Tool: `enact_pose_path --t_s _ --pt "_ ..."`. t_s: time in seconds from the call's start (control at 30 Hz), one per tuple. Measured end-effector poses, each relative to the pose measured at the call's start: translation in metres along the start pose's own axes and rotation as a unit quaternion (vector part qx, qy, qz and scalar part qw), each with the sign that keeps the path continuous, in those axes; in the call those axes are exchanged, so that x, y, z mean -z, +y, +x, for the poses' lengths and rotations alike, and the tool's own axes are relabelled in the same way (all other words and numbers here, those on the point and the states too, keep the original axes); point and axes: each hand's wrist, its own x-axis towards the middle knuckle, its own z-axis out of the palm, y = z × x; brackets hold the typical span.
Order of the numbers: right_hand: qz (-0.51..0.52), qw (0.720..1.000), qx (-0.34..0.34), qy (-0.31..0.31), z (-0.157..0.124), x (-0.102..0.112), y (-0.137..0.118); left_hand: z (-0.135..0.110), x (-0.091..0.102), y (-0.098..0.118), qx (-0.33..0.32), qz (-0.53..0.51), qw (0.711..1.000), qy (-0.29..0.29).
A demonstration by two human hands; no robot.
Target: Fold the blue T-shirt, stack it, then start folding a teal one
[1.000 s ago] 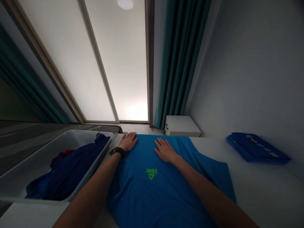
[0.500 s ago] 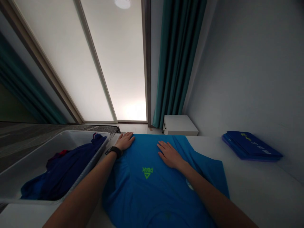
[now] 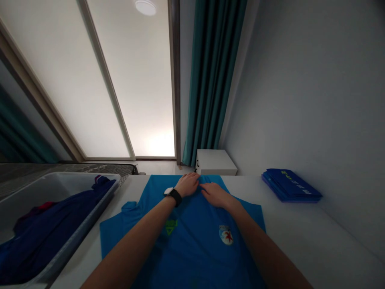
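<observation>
Cloth lies nearest: one blue T-shirt spreads over the white surface up to its far edge, a sleeve out to either side. Close to that far edge the left hand and the right hand rest on it, fingertips almost meeting. On each, the fingers sit close together, slightly bent; whether they pinch the creases between them, I cannot tell.

Smoothing looks like the step in hand. It should go best with flat palms and slow, light strokes outward from the middle, keeping the far end level with the surface's edge and easing out the bunched fold by the left sleeve.

Counting from near to far: two prints, one green logo and one badge; one bin at the left edge, its dark clothes too jumbled to count; one watch; one folded stack toward the far right corner, layers unclear; beyond, one cabinet and two teal curtains.
</observation>
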Motion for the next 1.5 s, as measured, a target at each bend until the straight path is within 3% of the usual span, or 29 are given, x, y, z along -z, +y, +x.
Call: enact_pose_path --t_s 0.13,0.33,0.43,0.53,0.7,0.97,1.23,1.5 --pt "-0.041 0.995 -0.060 0.065 -0.002 0.009 0.011 0.013 -0.010 0.014 0.017 -0.004 1.000 0.025" --pt "-0.088 0.976 -0.165 0.111 0.001 -0.010 0.029 0.008 -0.022 0.020 0.018 -0.002 0.999 0.032" --pt "-0.080 0.968 -0.217 0.100 0.003 -0.016 0.037 0.005 -0.026 0.020 0.001 -0.003 1.000 0.029" --pt "-0.066 0.965 -0.238 0.090 0.004 -0.013 0.047 0.006 -0.031 0.017 0.003 0.000 1.000 0.023" --pt "-0.051 0.934 -0.325 0.137 -0.002 0.002 0.068 0.007 -0.037 0.012 0.025 0.009 1.000 0.011" --pt "-0.037 0.937 -0.330 0.110 -0.011 0.004 0.091 0.004 -0.041 0.012 0.048 0.009 0.999 -0.007" --pt "-0.042 0.941 -0.320 0.099 -0.010 -0.007 0.084 -0.004 -0.038 0.008 0.072 0.002 0.997 -0.026" --pt "-0.031 0.904 -0.409 0.120 -0.026 0.009 0.105 -0.011 -0.029 0.010 0.115 0.008 0.993 -0.039"
